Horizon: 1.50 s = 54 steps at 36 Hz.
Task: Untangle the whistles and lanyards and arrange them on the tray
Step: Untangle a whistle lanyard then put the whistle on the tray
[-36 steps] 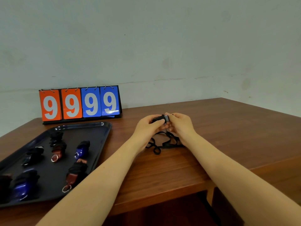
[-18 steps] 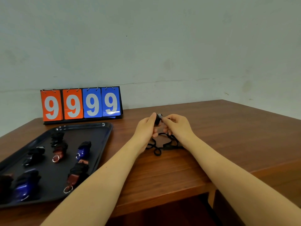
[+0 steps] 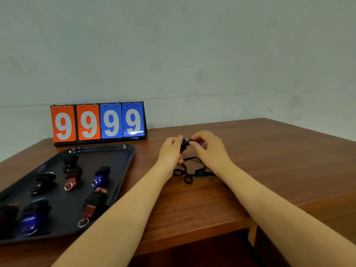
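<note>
whistle (image 3: 185, 145) held above tabletop (image 3: 269, 160), 3 o'clock of tray (image 3: 115, 149) | left hand (image 3: 171, 151) grips it steady | right hand (image 3: 209, 149) pinches lanyard (image 3: 187, 173), likely winding | finished bundles on tray at 9 o'clock

Since a second ago the right hand (image 3: 209, 149) has shifted from clasping the black whistle (image 3: 185, 144) against the left hand (image 3: 172, 151) to pinching at its right end, a gap opening between them at centre frame.
</note>
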Each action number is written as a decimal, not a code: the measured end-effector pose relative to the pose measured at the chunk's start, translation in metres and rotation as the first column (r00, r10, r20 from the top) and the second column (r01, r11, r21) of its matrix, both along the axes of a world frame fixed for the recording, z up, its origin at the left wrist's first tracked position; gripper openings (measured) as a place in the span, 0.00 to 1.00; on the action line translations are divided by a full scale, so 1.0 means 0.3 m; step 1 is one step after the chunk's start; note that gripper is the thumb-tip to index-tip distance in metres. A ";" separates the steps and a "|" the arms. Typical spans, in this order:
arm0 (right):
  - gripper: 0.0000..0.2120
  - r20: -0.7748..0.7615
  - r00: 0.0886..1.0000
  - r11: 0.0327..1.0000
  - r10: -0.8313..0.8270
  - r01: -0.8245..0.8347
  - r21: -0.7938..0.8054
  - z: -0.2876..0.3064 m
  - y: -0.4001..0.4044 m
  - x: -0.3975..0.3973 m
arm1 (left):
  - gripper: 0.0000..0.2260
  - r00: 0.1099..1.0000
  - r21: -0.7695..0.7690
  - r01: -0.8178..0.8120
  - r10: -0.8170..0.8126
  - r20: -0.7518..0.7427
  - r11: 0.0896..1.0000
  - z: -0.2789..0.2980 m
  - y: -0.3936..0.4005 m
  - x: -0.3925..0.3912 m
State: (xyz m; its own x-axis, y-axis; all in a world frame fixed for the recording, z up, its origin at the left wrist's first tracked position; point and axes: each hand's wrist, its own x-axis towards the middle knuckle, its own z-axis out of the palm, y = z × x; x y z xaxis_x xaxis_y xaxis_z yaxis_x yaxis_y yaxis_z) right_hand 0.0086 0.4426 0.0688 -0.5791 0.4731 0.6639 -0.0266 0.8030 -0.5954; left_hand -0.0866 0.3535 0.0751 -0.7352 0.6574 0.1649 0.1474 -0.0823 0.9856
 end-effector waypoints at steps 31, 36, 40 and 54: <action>0.03 -0.055 0.998 0.974 0.010 -0.022 -0.224 0.013 0.000 0.005 | 0.07 0.967 -0.030 -0.009 0.001 -0.256 1.000 -0.012 0.002 0.016; 0.04 -0.139 0.976 0.778 0.166 -0.216 -0.590 0.022 0.005 0.003 | 0.07 0.949 -0.035 -0.028 0.015 -0.314 0.999 -0.013 -0.001 0.009; 0.10 -0.225 0.947 0.647 0.229 -0.321 -0.692 0.020 0.013 0.009 | 0.07 0.934 -0.015 -0.019 0.013 -0.357 1.000 -0.008 -0.004 0.006; 0.08 -0.210 0.953 0.673 0.219 -0.303 -0.675 0.020 0.014 0.010 | 0.07 0.951 -0.008 -0.003 0.000 -0.310 1.000 -0.002 -0.012 0.005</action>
